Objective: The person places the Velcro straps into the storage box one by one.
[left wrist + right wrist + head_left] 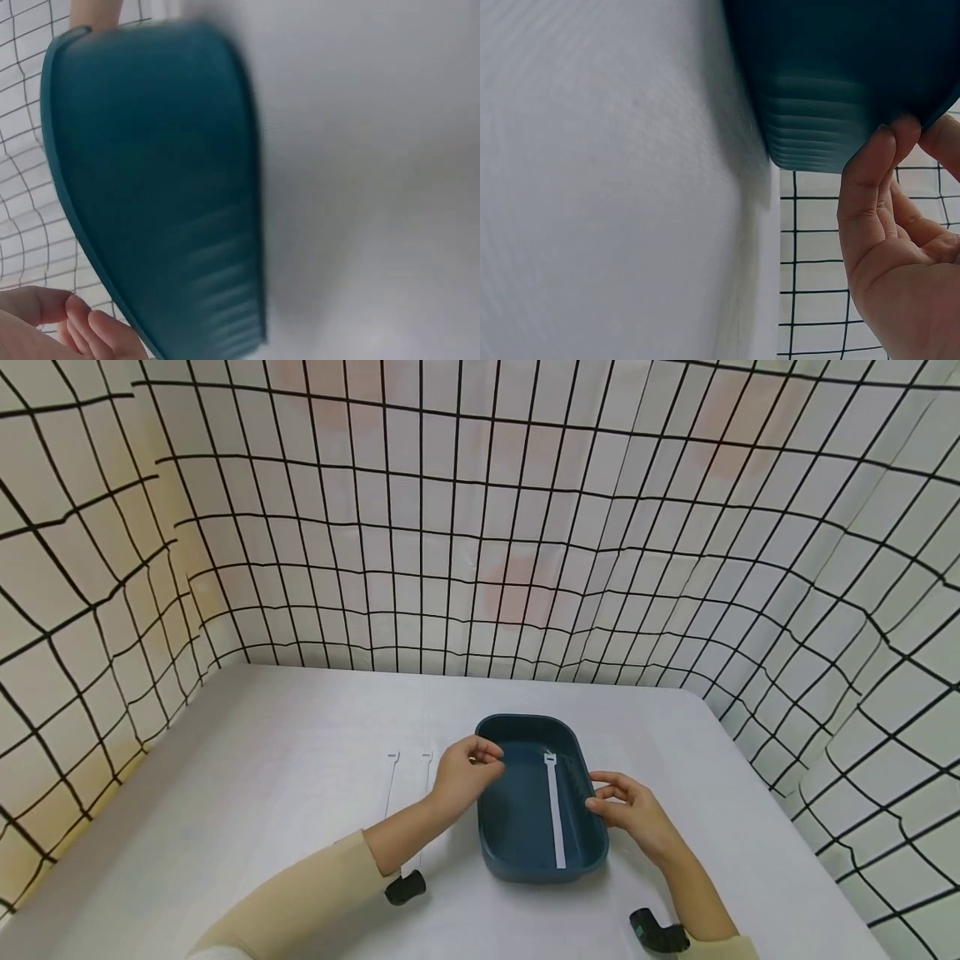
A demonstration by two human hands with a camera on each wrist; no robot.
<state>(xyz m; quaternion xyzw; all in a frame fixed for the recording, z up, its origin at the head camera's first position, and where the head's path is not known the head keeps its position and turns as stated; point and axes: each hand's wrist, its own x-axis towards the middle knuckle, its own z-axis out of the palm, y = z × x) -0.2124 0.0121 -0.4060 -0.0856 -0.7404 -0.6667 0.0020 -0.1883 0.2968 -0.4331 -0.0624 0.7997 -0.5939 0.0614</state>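
Observation:
A dark teal plastic bin (517, 818) with rounded corners stands on the white table. Inside it, toward its right side, lies a white strap with a slotted head (555, 810), seemingly a cable tie. My right hand (633, 810) pinches the bin's right rim; the right wrist view shows the fingers (870, 169) against its outer wall. Over the left rim hovers my left hand (467, 777), fingers loosely bent and nothing visible between them. The left wrist view shows these fingers (82, 322) beside the rim. Two similar white straps (393, 758) lie left of the bin, partly hidden behind the left forearm.
Black wire grid panels (450, 527) backed with white sheeting enclose the table (300, 735) at the back and both sides. Black wrist-camera pieces (405, 887) sit under both wrists. The bin's inside is not visible from the wrist views.

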